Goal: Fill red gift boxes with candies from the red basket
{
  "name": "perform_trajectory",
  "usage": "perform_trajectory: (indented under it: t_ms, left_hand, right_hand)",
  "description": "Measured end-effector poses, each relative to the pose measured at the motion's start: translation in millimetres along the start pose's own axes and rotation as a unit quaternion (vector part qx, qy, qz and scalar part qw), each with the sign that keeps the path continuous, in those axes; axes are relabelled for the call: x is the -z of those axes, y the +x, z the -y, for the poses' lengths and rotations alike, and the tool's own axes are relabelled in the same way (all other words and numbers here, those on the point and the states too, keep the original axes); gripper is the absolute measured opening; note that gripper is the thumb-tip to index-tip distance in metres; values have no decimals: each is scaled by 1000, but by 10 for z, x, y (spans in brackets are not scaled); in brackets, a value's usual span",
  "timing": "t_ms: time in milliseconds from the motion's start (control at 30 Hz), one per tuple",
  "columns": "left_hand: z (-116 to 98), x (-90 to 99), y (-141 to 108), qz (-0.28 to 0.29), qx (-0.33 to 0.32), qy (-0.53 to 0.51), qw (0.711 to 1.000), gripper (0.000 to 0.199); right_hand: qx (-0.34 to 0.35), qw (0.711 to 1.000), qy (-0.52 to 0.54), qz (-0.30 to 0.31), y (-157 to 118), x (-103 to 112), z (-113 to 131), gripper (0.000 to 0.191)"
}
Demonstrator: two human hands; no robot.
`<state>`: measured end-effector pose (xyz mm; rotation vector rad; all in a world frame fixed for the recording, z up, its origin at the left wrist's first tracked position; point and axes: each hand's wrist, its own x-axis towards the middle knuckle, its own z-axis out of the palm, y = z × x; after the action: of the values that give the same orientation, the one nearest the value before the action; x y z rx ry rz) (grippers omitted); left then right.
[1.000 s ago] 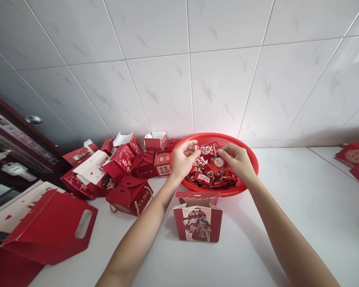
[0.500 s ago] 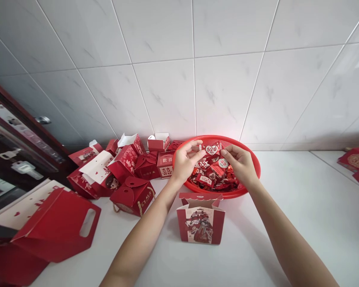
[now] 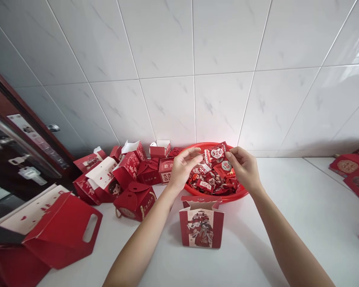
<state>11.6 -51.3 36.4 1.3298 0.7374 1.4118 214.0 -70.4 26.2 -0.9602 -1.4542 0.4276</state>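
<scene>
My right hand [image 3: 243, 167] pinches the right end of a red wrapped candy [image 3: 216, 153] marked "520" in a white heart, holding it above a red plastic basket [image 3: 242, 196]. Many other wrapped candies [image 3: 214, 179] lie piled inside the basket. To the left of that candy, my left hand [image 3: 182, 169] hovers over the basket's left side, fingers curved and a little apart, apparently with nothing in them. In front of the basket stands a small red gift box [image 3: 201, 227] with a printed couple on its face and its top open.
Several red gift boxes [image 3: 137, 199] crowd the counter's left side, with a larger handled box [image 3: 66, 235] nearer. A dark cabinet door with keys [image 3: 31, 173] borders the far left. More red packets [image 3: 350, 167] lie at right. A tiled wall [image 3: 167, 99] rises behind.
The view has tilted up slightly. The "520" candy is now tilted and slightly farther right in the right hand, while the left hand stays beside it. The gift box has not moved on the counter.
</scene>
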Motion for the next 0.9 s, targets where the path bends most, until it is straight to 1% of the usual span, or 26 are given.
perform_trajectory:
  t_ms: [100,167,233,300,400,533,633,700,767,900]
  left_hand:
    - [-69,24,-53,-18,-53,34,998,31]
    - [-97,19,-100,-24,-89,70,993,31]
    - [-105,7,-148,-24,-114,112,987,35]
    - [-101,-3,-185,-19,-126,139,982,35]
    - [-94,-8,-216,-11,-133,142,981,32]
    - [-96,-19,-235,11,-125,153,980,27]
    - [-99,-36,-247,-6,-117,173,978,24]
    - [-100,-45,-251,-30,-108,179,977,25]
    - [-103,-48,-251,-46,-100,180,977,25]
    - [-103,-45,-248,-46,-105,179,977,24]
  right_hand:
    - [25,998,-57,-9,-38,-24,62,39]
    - [38,996,-86,-9,-68,-57,105,37]
    - [41,996,-83,-2,-93,-91,153,36]
    - [31,998,-50,7,-109,-114,202,39]
    - [-19,999,29,35,-120,-114,260,45]
    - [-134,982,115,65,-138,-91,288,50]
    - [-168,974,140,62,-158,-109,291,50]
    - [-164,974,142,60,-168,-138,296,49]
    - [-144,979,133,57,-174,-165,305,48]
    - [-100,988,110,42,-170,-181,321,48]
